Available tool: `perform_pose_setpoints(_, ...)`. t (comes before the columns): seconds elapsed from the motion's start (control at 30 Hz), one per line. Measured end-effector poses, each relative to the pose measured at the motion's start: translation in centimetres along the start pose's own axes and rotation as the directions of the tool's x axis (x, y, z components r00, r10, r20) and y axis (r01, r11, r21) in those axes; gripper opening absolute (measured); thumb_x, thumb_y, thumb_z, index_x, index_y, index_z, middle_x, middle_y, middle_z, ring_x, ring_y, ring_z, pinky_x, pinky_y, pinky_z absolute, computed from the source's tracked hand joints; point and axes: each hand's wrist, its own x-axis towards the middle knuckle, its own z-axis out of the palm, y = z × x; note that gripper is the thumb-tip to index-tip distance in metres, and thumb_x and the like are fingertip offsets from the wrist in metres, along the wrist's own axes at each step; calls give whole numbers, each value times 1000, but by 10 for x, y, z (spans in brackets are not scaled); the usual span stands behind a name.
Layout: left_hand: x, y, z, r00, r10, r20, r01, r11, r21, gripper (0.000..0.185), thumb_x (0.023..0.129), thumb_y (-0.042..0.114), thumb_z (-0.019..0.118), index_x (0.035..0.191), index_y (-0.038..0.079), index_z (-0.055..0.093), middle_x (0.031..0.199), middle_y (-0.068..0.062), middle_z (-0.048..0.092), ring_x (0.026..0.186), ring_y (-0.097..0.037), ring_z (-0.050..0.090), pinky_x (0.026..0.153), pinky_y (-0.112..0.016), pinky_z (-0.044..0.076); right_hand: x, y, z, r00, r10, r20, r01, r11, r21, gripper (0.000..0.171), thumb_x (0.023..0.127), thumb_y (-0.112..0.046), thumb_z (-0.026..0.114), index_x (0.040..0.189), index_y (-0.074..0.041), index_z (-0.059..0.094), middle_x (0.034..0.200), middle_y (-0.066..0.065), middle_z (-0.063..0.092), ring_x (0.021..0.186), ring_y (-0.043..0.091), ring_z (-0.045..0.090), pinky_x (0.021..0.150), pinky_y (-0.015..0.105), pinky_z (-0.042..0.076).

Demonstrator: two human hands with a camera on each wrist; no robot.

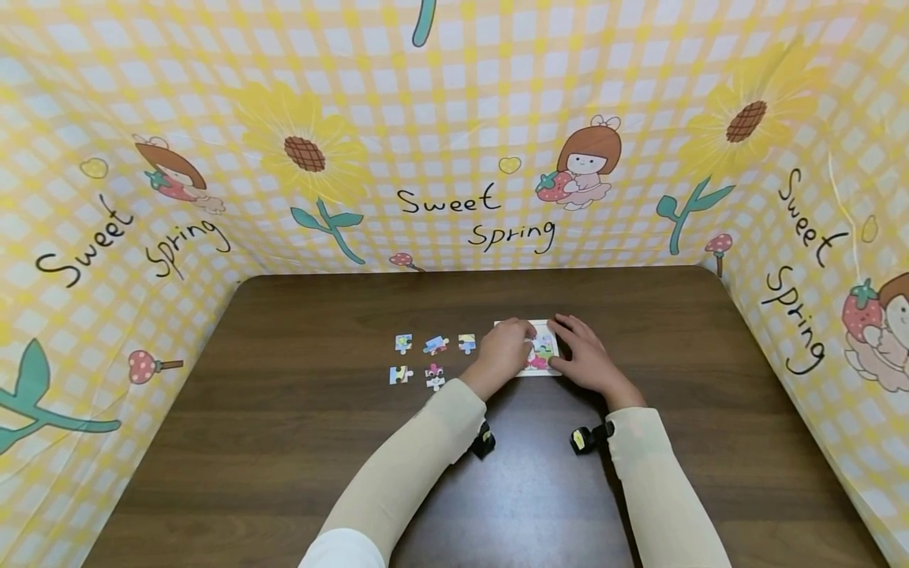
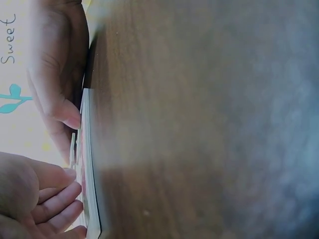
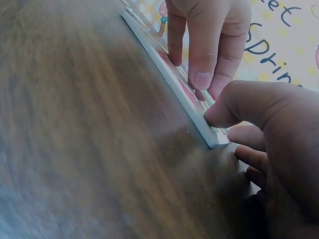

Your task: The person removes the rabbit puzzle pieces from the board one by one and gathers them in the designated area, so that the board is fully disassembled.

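A white-edged puzzle board [image 1: 521, 374] with a colourful picture lies flat on the table. Over its left part is my left hand [image 1: 506, 347], thumb and fingertips pinching a thin puzzle piece [image 2: 73, 147] tilted above the board in the left wrist view. My right hand [image 1: 585, 355] holds the board's right side. Its thumb [image 3: 224, 112] lies on the board near the corner and the other fingers bend down along the edge. Much of the puzzle picture is hidden under both hands.
Several loose puzzle pieces lie left of the board, among them a blue-yellow one [image 1: 403, 342] and a pink-white one [image 1: 435, 376]. The brown wooden table [image 1: 284, 457] is walled on three sides by yellow checked cloth [image 1: 454, 102]. Black wrist cameras hang below both wrists.
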Motion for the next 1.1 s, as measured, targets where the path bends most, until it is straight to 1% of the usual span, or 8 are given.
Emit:
perform_pose_setpoints(0.2, 0, -6, -1, 1000, 18, 13, -17, 999, -38, 21, 95, 22, 63, 114, 16, 70, 116, -2, 65, 105, -18, 62, 87, -36, 51, 0, 0, 2, 1000, 3, 16, -3, 1000, -6, 67, 91, -17, 65, 149, -4, 36, 156, 17, 24, 145, 38, 11, 109, 64, 16)
perform_pose_setpoints(0.3, -1, -8, -5, 999, 30, 11, -30, 998, -58, 21, 95, 22, 64, 114, 15, 69, 115, -3, 65, 106, -18, 61, 90, -34, 49, -1, 1, 2, 1000, 5, 19, -5, 1000, -4, 66, 91, -17, 65, 149, -5, 37, 156, 17, 24, 145, 39, 11, 108, 65, 16)
perform_pose_setpoints(0.5, -7, -12, -27, 998, 58, -15, -60, 992, -108, 24, 95, 22, 64, 117, 14, 67, 117, -3, 64, 108, -18, 61, 90, -33, 49, -2, 1, 3, 1000, 6, 15, -6, 1000, -4, 67, 90, -18, 65, 150, -5, 37, 156, 17, 25, 145, 39, 11, 108, 65, 15)
perform_pose_setpoints(0.63, -12, -20, -42, 998, 57, -25, -60, 992, -113, 23, 96, 23, 63, 116, 14, 67, 118, -3, 64, 110, -18, 59, 93, -34, 48, -1, 1, 4, 1000, 1, 11, -1, 1000, -11, 67, 90, -18, 65, 149, -5, 37, 156, 17, 25, 144, 39, 12, 108, 64, 15)
perform_pose_setpoints(0.77, -18, -30, -54, 998, 51, -46, -55, 994, -99, 21, 95, 22, 65, 114, 13, 68, 116, -3, 64, 104, -17, 60, 90, -33, 49, 0, 2, 5, 1000, 0, 12, 0, 1000, -11, 67, 90, -19, 65, 150, -5, 37, 156, 17, 25, 144, 39, 12, 109, 64, 15)
perform_pose_setpoints(0.87, -22, -36, -60, 998, 43, -49, -47, 995, -91, 21, 95, 21, 65, 114, 13, 68, 114, -3, 64, 98, -16, 60, 87, -33, 50, 0, 2, 5, 1000, 5, 12, -4, 1000, -9, 67, 90, -19, 64, 150, -6, 36, 156, 17, 25, 145, 39, 12, 109, 64, 14)
perform_pose_setpoints(0.97, -26, -41, -63, 999, 39, -37, -42, 996, -82, 20, 95, 20, 65, 113, 13, 68, 111, -3, 64, 93, -16, 58, 84, -33, 50, 0, 2, 3, 1000, 5, 12, -5, 1000, -10, 68, 90, -18, 64, 150, -6, 36, 156, 17, 25, 145, 39, 11, 109, 64, 14)
perform_pose_setpoints(1.1, -34, -47, -62, 999, 50, -22, -51, 997, -58, 19, 95, 20, 65, 111, 12, 68, 107, -3, 64, 89, -16, 57, 81, -33, 50, 0, 2, 3, 1000, -1, 12, 2, 1000, -16, 68, 91, -18, 65, 150, -6, 35, 156, 16, 24, 145, 39, 11, 109, 64, 14)
